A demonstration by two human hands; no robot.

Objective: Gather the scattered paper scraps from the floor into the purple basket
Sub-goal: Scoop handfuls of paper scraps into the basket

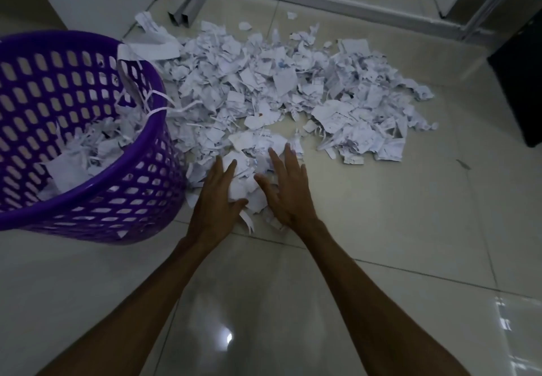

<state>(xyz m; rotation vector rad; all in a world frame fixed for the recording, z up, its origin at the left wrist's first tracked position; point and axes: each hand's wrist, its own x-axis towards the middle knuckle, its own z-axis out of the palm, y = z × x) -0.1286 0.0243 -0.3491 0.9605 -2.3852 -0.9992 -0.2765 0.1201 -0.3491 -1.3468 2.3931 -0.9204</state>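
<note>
Two hands, left hand (217, 197) and right hand (289, 191), flat-fingered, cup a clump of scraps (249, 182); I expect spillage short of the basket (159, 106).

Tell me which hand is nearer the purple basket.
Left. The left hand rests on scraps just beside the purple basket; the right hand lies farther off, across the small clump.

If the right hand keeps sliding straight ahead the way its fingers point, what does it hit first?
Probably the crumpled scraps just beyond the fingertips of the right hand, at the near edge of the big paper pile. The purple basket sits well off to the left, out of that line. Depth is hard to judge.
</note>
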